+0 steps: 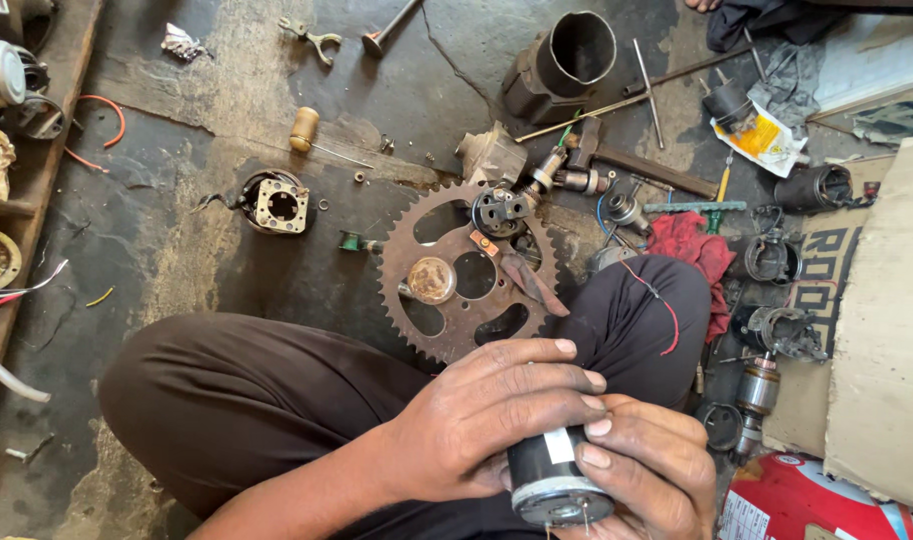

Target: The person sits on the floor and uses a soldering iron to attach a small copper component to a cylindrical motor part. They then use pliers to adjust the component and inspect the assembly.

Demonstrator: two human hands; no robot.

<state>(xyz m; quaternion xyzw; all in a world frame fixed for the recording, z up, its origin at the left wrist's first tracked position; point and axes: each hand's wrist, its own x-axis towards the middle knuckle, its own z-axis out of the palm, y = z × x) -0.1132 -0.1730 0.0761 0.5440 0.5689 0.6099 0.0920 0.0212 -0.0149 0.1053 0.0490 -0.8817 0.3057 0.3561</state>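
Your left hand (497, 415) wraps over the top of a small black motor (549, 478), fingers curled across its body, while your right hand (649, 468) cups the same motor from below and to the side, fingertips (595, 456) pressed on its casing; both hands are closed on it. The motor sits low in front of you, just above your lap, its silver end cap turned toward you with a thin wire sticking out of it. Under your hands are your folded legs in dark brown trousers (247, 400), and a red wire (662, 305) lies over the knee just beyond your right hand. Just past your hands on the floor (207, 240) lies a large rusty sprocket (467, 270), flat, with a small round brass-coloured cap (432, 280) resting on it and a dark toothed part (499, 210) at its far edge. To the right of your hands, beyond your knee, are a red rag (692, 245), several round motor housings (774, 258) and a copper-wound rotor (759, 385). Further out, beyond the sprocket, stands a dark metal cylinder (567, 60) with long rods beside it. Far to the left of your hands lie a round plate with a square middle (277, 203) and a tool with a wooden handle (305, 128).
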